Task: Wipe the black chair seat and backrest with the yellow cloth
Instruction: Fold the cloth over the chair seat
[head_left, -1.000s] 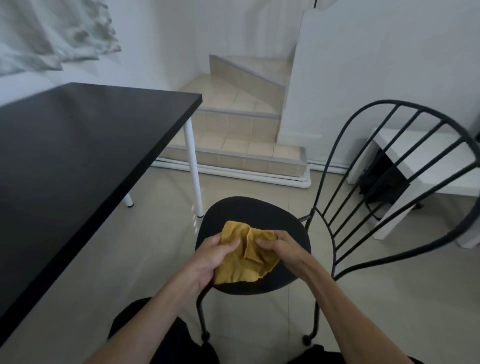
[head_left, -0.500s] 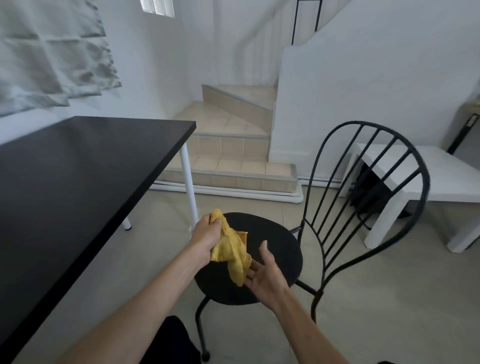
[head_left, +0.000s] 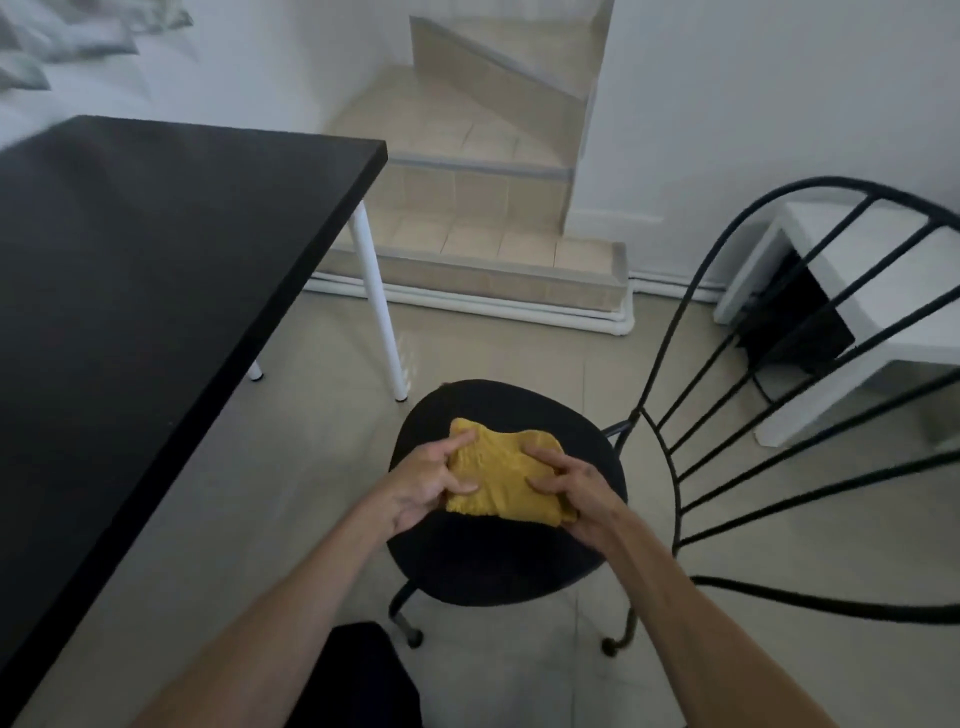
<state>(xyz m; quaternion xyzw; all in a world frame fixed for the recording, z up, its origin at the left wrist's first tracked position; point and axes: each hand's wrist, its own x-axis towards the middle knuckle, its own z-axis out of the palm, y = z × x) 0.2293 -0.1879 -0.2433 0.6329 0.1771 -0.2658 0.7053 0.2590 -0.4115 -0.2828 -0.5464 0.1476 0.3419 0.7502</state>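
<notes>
Yellow cloth (head_left: 501, 480) between both hands' fingers (head_left: 457, 449)

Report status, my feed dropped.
Both hands, left hand and right hand, grip yellow cloth over chair seat. Backrest unobstructed.

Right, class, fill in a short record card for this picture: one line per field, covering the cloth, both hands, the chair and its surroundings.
cloth: yellow cloth, bunched, held above the seat
left hand: grips the cloth's left side
right hand: grips the cloth's right side
chair: black chair seat, round; wire backrest to the right
surroundings: black table on the left, tiled steps behind
</notes>
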